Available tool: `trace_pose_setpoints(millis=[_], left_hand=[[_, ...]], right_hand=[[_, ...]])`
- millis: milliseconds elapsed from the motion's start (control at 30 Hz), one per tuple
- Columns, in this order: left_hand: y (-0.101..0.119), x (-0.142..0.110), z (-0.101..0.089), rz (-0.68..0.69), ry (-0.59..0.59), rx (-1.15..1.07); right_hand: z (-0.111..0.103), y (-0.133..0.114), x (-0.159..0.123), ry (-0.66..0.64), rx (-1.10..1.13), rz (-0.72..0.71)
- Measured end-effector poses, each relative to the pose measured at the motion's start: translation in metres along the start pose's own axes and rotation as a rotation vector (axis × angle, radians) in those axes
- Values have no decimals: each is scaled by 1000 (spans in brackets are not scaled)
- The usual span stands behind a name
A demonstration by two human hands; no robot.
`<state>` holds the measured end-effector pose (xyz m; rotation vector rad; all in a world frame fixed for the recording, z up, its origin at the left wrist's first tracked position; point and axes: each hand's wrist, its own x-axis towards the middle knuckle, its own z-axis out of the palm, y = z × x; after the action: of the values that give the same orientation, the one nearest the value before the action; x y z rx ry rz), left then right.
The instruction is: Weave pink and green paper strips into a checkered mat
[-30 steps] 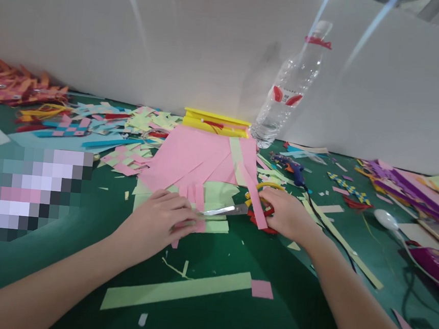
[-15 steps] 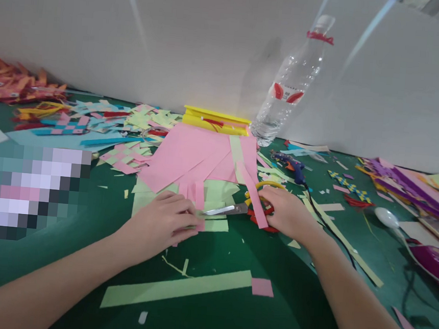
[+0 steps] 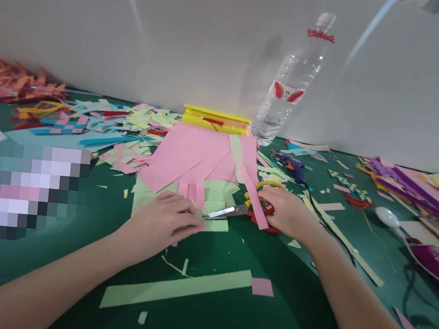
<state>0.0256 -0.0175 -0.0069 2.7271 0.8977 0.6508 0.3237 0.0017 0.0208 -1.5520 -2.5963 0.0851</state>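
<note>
My right hand (image 3: pixel 290 211) grips scissors (image 3: pixel 230 212) with yellow and red handles. Their blades look closed, with the tips beside the fingertips of my left hand (image 3: pixel 169 216). Those left fingers are bent and pressed together over pink paper strips (image 3: pixel 200 193) and green ones, partly hidden under the hand. A pink strip (image 3: pixel 257 201) hangs down across the scissors, in front of my right fingers. Behind the hands lie large pink paper sheets (image 3: pixel 190 149), with green paper (image 3: pixel 219 190) partly beneath them.
A clear plastic bottle (image 3: pixel 287 96) leans against the wall. A blue glue gun (image 3: pixel 294 167) with a black cord and a purple tool (image 3: pixel 432 262) lie on the right. Woven scraps (image 3: pixel 126 156) crowd the left. A long green strip (image 3: pixel 178 288) lies in front.
Hardly anything differs. Both hands and the scissors stay in almost the same place, with only a tiny shift at the left fingertips.
</note>
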Motion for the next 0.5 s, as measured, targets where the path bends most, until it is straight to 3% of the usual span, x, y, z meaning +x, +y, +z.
trace_pose_setpoints(millis=[367,500], left_hand=[[-1,1,0,2,-1,4],[-1,0,0,14,-4,15]], right_hand=[[-2,3,-2,-44,22,13],[-7,5,-4,17,52,50]])
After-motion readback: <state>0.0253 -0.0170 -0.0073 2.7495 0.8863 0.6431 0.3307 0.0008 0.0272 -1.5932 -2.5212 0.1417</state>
